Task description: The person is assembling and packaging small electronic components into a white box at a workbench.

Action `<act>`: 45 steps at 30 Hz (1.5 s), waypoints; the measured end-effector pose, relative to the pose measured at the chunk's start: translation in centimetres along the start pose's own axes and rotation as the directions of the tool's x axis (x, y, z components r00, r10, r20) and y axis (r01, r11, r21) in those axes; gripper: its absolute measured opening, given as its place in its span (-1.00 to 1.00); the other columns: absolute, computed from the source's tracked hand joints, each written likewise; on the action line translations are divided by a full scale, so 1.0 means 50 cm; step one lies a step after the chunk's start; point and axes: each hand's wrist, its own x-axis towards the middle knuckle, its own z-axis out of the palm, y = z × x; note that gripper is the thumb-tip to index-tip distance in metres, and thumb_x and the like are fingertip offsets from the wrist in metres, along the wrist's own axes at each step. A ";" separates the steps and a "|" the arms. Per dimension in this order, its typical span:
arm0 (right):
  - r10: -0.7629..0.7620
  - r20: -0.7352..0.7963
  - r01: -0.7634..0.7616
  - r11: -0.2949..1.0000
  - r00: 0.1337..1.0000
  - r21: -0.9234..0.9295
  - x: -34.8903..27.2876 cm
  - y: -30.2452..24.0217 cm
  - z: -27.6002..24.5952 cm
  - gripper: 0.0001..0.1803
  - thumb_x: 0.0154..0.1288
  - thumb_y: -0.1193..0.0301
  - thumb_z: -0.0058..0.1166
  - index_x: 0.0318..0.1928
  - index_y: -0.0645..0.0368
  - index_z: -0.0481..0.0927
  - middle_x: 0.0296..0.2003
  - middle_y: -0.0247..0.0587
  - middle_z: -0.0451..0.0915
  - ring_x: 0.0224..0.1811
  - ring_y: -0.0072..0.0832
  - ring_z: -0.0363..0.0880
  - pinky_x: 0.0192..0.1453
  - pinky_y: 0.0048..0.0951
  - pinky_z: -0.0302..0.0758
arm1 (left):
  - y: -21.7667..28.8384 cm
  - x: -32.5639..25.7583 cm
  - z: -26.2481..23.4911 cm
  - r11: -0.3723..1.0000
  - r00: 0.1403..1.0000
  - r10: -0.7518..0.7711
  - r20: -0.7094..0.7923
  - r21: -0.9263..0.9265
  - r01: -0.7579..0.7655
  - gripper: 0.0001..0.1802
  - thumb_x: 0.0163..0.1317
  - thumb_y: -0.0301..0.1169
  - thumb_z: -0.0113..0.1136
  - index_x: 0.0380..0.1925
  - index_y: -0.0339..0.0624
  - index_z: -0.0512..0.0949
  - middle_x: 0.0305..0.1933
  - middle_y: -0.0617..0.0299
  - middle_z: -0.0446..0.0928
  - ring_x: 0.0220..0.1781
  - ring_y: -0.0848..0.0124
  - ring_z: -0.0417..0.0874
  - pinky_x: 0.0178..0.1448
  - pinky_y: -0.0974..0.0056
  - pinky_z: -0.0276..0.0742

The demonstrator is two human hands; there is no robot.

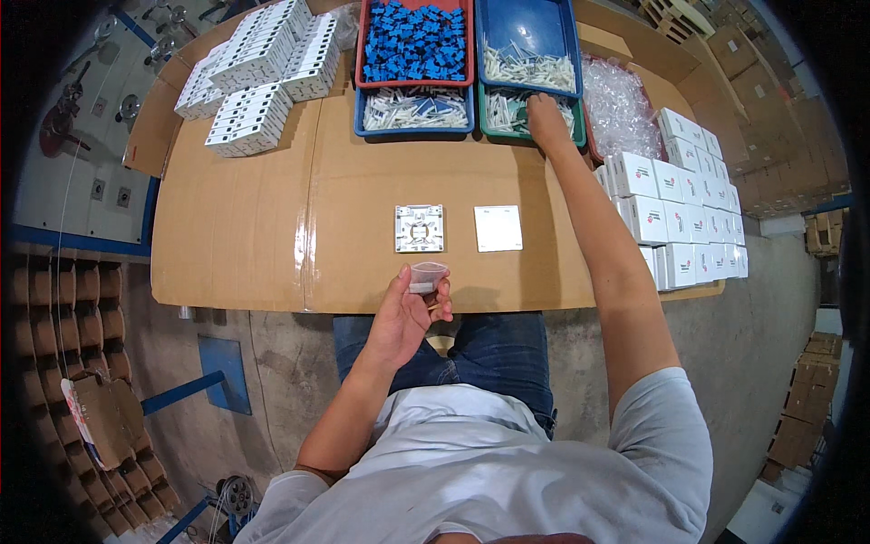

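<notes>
My left hand [405,317] is closed around a small clear plastic bag [429,276], held up near the table's front edge. Something white shows in the bag's lower part. At the far side, my right hand [546,122] reaches into a green tray [507,138] of small white parts. Its fingers are bunched and point down; what they grip is hidden. In front of my left hand lies a square white module [420,228] with a round centre and inner fittings facing up. A plain white square plate [498,228] lies to its right.
A red tray [415,83] of blue parts rests over a blue tray [417,135] of white pieces. Another blue tray [528,23] overlaps the green one. Clear bags [621,104] fill a bin at right. White boxes [684,218] stack at right; white units [249,118] stack at left.
</notes>
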 end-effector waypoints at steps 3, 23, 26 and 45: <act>0.020 -0.084 -0.019 1.000 0.996 0.012 -0.008 -0.010 -0.019 -0.94 0.26 0.55 0.03 -0.29 0.31 0.52 -0.20 0.14 0.57 -0.07 0.07 0.55 -0.04 0.02 0.52 | -0.001 -0.004 -0.003 1.000 1.000 0.003 -0.003 0.002 -0.003 -0.34 0.52 0.18 -0.24 0.04 -0.26 0.47 -0.22 0.23 0.56 -0.22 0.36 0.60 -0.09 0.24 0.56; 0.334 0.265 -0.355 0.246 0.904 0.902 -0.342 -0.476 -0.449 -0.83 0.35 0.62 0.22 -0.07 0.32 0.67 -0.22 -0.33 0.65 -0.20 -0.69 0.56 -0.09 -0.66 0.48 | 0.017 -0.013 0.038 0.994 0.995 0.040 0.092 -0.109 -0.030 -0.32 0.51 0.16 -0.20 0.12 -0.28 0.49 -0.20 0.23 0.57 -0.25 0.37 0.61 -0.11 0.24 0.61; 0.357 0.286 -0.377 0.221 0.889 0.899 -0.345 -0.494 -0.475 -0.83 0.33 0.66 0.22 -0.08 0.33 0.66 -0.22 -0.33 0.65 -0.19 -0.70 0.56 -0.08 -0.66 0.48 | 0.013 -0.020 0.044 0.994 0.993 0.057 0.104 -0.099 -0.046 -0.33 0.51 0.15 -0.19 0.12 -0.27 0.49 -0.20 0.23 0.57 -0.25 0.37 0.62 -0.11 0.25 0.62; 0.074 0.159 -0.174 0.505 0.985 0.845 -0.318 -0.560 -0.522 -0.86 0.21 0.50 0.34 -0.21 0.22 0.71 -0.22 -0.36 0.66 -0.31 -0.63 0.49 -0.30 -0.60 0.38 | 0.003 -0.060 0.063 0.995 0.988 0.094 0.120 0.010 -0.095 -0.47 0.54 0.10 -0.19 0.06 -0.10 0.49 -0.18 0.26 0.58 -0.23 0.40 0.64 -0.11 0.28 0.59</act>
